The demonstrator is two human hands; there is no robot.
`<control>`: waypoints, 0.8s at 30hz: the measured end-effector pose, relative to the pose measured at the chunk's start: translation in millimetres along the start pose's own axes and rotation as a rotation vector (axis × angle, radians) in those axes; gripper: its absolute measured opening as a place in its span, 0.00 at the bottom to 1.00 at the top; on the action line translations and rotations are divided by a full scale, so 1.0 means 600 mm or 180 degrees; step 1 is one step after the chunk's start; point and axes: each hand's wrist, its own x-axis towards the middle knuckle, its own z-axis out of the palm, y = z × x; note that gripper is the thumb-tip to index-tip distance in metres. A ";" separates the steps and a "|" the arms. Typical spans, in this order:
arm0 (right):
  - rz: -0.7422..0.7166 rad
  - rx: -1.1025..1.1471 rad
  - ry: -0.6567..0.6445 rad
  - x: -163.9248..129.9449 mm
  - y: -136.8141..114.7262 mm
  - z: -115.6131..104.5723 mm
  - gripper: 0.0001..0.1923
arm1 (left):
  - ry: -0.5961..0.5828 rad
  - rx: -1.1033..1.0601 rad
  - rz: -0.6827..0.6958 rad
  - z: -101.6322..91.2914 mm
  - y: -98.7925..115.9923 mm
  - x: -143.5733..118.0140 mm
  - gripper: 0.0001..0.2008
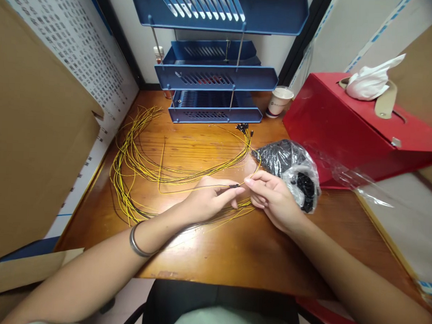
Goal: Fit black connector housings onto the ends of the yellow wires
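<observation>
Between finger and thumb, my left hand [214, 198] pinches a small black connector [233, 186] with a thin wire running from it. Just to the right, my right hand [271, 194] is closed on a yellow wire [251, 176] close to that connector. A large loop of yellow and black wires [122, 163] lies on the table around and beneath my hands. Several black connector ends [242, 128] are bunched at its upper right. Beside my right hand sits a clear plastic bag [285, 159] with small black parts in it.
A blue tiered file tray [215, 79] stands at the back. To its right are a paper cup [279, 102] and a red box [330, 123] with a tissue [373, 80] on top. Cardboard [36, 127] rises at the left. The wooden table [234, 257] ends near my body.
</observation>
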 end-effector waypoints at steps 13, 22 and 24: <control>0.0092 0.0067 0.0026 -0.001 -0.005 0.004 0.17 | -0.0007 -0.0065 0.0039 0.000 0.003 0.000 0.14; 0.0119 -0.0006 -0.0087 -0.001 -0.006 0.001 0.16 | -0.0006 -0.0121 -0.0031 0.000 0.003 0.001 0.15; 0.0055 0.0076 0.0027 0.000 -0.009 0.000 0.17 | -0.0014 -0.0064 -0.0108 -0.001 0.005 0.001 0.18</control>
